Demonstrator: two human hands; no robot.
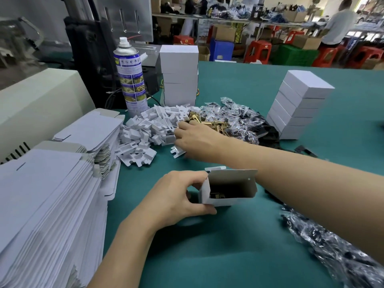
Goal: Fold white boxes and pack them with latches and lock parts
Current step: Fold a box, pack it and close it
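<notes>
1. Near the middle of the green worktop [228, 246], the left hand [176, 196] steadies an open white box [228, 190]. Its grip is pinched on the box's left end, with the thumb on the near wall and the fingers round the far corner.
2. The box's mouth faces up towards the person, with the lid flap standing on the far side. Its long axis runs left to right. A dark part and a bit of brass show inside, so it looks partly packed.
3. The right hand [197, 142] reaches beyond the box, its forearm crossing above the box's right end. Its bent fingers lie where the heap of white plastic inserts [145, 129] meets the brass latches [207, 121].
4. One white insert [178, 151] pokes out beneath that hand. I cannot tell whether the grip has closed on it.
5. From the right hand, the box lies nearer the person and a little to the right. Whatever is picked likely comes back along the forearm and down into the mouth.
6. The left hand is nearer the box but occupied holding it, so the loading probably falls to the right.
</notes>
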